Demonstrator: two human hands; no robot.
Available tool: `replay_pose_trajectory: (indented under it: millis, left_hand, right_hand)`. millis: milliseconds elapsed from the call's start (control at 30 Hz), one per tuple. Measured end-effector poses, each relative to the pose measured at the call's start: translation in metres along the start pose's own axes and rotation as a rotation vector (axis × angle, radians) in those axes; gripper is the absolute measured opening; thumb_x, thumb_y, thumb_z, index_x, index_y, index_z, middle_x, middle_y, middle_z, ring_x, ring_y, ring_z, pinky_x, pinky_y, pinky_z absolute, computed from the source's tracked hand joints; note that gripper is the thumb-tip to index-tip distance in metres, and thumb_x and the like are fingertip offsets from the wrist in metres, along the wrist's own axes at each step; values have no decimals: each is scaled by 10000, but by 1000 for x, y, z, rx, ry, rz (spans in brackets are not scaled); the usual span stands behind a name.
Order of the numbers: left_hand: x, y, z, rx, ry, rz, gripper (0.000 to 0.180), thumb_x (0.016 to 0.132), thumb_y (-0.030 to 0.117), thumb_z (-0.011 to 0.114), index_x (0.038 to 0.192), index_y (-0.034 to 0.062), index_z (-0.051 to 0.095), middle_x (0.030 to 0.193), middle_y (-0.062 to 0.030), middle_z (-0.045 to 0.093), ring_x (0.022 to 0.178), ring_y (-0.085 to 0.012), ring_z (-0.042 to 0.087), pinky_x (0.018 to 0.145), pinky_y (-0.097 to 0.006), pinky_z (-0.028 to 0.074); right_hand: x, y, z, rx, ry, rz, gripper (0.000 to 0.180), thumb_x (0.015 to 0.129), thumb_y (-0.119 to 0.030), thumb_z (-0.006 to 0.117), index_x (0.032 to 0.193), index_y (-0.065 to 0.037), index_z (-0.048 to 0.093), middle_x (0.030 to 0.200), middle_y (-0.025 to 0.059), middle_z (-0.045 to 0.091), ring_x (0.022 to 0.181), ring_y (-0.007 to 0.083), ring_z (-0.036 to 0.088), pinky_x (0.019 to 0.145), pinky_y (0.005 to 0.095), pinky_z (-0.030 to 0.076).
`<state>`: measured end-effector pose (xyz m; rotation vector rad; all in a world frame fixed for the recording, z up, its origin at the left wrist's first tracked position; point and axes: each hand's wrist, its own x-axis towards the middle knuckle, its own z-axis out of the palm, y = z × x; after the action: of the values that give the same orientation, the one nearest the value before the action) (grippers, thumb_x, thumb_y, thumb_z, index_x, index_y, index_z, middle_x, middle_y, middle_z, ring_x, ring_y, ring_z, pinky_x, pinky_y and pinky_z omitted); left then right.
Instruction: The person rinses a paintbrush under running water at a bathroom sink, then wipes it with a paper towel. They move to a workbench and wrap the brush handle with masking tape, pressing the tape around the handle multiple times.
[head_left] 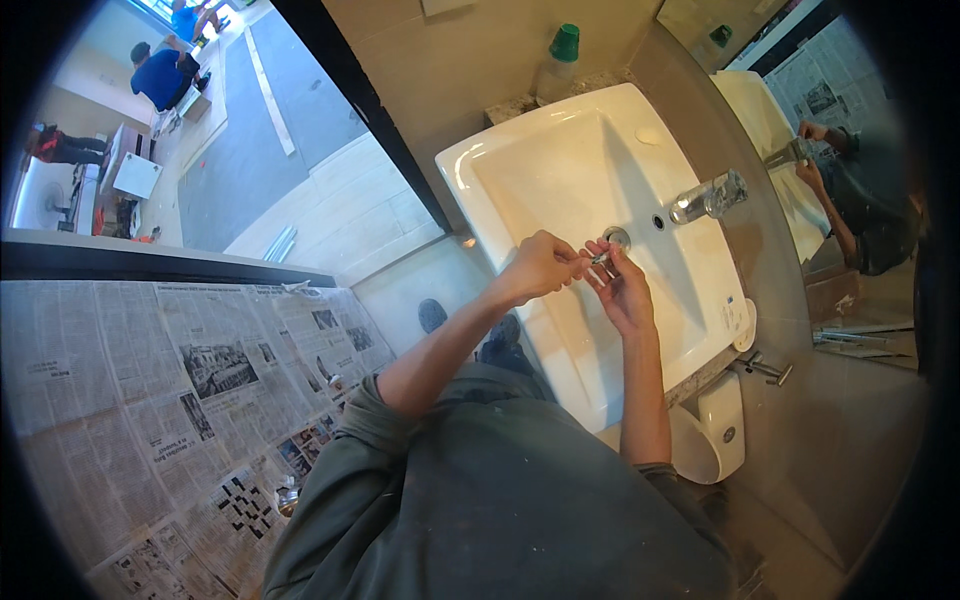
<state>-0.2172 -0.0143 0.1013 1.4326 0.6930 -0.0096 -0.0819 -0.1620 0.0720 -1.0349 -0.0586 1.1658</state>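
Both hands meet over the bowl of the white rectangular ceramic washbasin (560, 190), just short of its round metal drain opening (617, 237).

Between them: a small slim metal part, a short pin or screw-like piece (598, 258). Too small to say exactly what it is.

Left hand (545, 265): fingers curled in, thumb and forefinger pinched toward the near end of the small part. It appears to grip that end, but the contact itself is too small to confirm.

Right hand (622, 290): palm turned up and inward, fingers half open and raised, their tips closing on the far end of the part. Grasp looks light, fingertip only.

Key relation: the part lies in the gap between the two hands, to the right of the left hand and just above the right palm. Its long axis runs roughly along the line from left fingertips to right fingertips, tilted slightly up toward the drain. Which end is head or tip cannot be told.

Nearness: both hands are at the part; the right fingertips sit closer to the drain.

The chrome tap spout (708, 196) stands beyond the drain, apart from the hands. A clear plastic bottle with a green cap (556, 68) stands on the ledge behind the basin.
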Motion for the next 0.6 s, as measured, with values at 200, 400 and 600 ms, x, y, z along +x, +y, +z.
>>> replay_pose_trajectory:
  millis: [200, 400, 600]
  left_hand:
    - [-18, 12, -6, 46, -4, -50, 313, 927, 259, 737, 949, -53, 742, 793, -71, 713, 652, -95, 588, 565, -255, 479]
    - [-38, 14, -30, 114, 77, -70, 290, 908, 249, 741, 921, -40, 756, 762, -88, 727, 632, -123, 641, 586, -284, 522]
    - [-40, 24, -37, 212, 163, 19, 267, 916, 227, 725, 939, -37, 752, 779, -111, 722, 671, -135, 669, 601, -297, 537]
  right_hand:
    - [0, -10, -3, -210, 4, -89, 261, 1011, -239, 634, 1110, -6, 695, 1103, 132, 730, 1006, 190, 682, 908, 330, 531]
    - [-6, -63, -28, -410, 84, -294, 199, 1005, -164, 635, 1069, 13, 699, 985, 123, 751, 856, 179, 702, 796, 282, 542]
    - [6, -35, -52, -1666, 113, -257, 330, 936, -145, 696, 1242, -23, 667, 1059, 135, 741, 1004, 251, 715, 731, 315, 586]
